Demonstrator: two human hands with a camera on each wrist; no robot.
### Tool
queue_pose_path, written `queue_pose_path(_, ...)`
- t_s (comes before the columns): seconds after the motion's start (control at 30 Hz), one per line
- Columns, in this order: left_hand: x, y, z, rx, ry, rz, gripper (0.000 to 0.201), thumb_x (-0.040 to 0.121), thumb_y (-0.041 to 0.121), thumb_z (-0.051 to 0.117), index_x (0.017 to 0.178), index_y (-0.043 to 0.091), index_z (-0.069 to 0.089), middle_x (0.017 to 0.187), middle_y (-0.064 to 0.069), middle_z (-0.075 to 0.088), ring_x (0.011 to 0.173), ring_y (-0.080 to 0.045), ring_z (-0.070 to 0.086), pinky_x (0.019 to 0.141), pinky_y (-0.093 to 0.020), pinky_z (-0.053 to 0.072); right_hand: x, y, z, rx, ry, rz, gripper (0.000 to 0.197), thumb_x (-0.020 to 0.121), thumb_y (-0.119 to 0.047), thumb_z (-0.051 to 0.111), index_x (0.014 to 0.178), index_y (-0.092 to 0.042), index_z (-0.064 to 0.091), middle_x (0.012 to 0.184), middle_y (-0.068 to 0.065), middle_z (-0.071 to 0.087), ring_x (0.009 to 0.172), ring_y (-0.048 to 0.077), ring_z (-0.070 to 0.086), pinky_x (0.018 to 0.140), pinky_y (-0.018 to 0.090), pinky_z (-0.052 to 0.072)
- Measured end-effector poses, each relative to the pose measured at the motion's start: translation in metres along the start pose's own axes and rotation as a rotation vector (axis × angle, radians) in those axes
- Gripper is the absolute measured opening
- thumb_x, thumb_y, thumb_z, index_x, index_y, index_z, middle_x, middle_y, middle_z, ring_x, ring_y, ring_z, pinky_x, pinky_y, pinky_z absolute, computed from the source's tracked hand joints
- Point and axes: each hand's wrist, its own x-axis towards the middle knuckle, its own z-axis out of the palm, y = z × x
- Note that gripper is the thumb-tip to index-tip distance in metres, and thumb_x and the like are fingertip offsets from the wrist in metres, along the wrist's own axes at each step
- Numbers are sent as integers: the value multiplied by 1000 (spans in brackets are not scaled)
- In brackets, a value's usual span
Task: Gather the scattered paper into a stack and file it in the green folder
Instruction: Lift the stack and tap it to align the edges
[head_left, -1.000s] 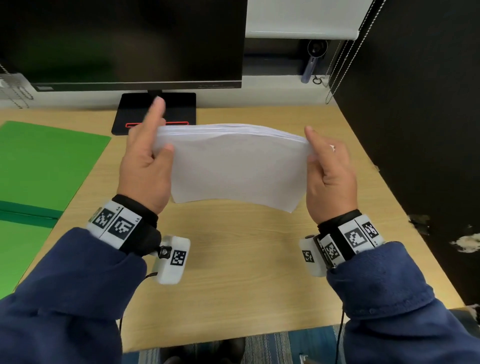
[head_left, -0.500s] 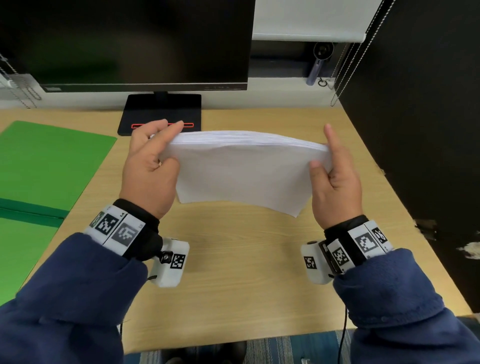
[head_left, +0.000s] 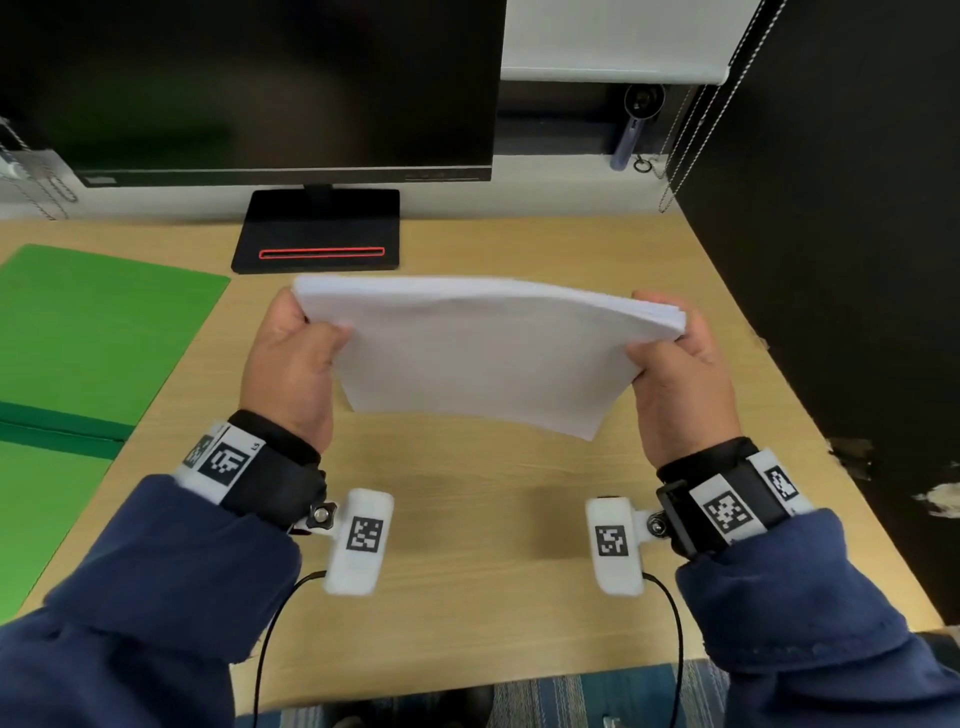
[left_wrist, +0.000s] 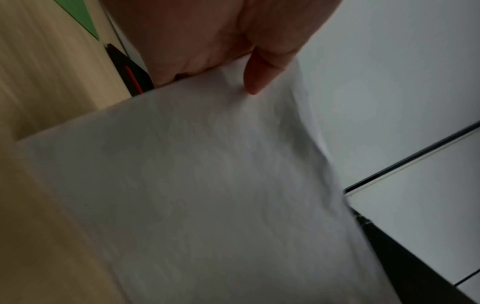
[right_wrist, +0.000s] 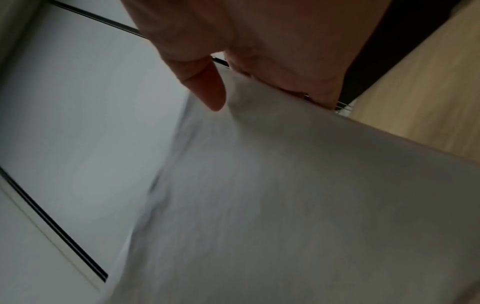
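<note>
My head cam looks forward and down over the desk (head_left: 467, 519), both hands in frame. Each wrist cam sits close under its palm, aimed along the fingers. All three share the paper stack (head_left: 483, 358), blurred at the wrists.

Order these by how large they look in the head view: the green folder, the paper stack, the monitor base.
1. Green folder, although the left picture edge cuts it off.
2. Paper stack; it is held nearer the camera, so it may look larger than it is.
3. Monitor base, clearly the smallest.
</note>
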Motion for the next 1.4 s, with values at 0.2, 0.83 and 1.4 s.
queue_pose_path(0.2,-5,-5,1,19,73,-62,36,80,-17,45,96,10,63,82,8,70,80,-7,66,71,-13,52,-6,6,7,-8,20,115,55,66,-4,50,115,-24,66,114,1,67,108,18,57,97,34,42)
queue_pose_path(0.83,-12,-31,-6,5,33,-169,43,85,-15,40,102,16,64,97,4,69,86,-4,66,70,-12,51,-8,42,0,44,12,179,43,77,9,42,102,-17,66,98,-1,69,90,12,62,78,24,47)
queue_pose_path(1.4,-16,-15,0,-60,65,-74,30,89,-5,53,99,20,65,96,3,70,86,-3,68,74,-16,53,-17,10,12,9,19,-81,25,97,2,49,105,-19,60,88,-15,71,81,-4,65,70,13,50)
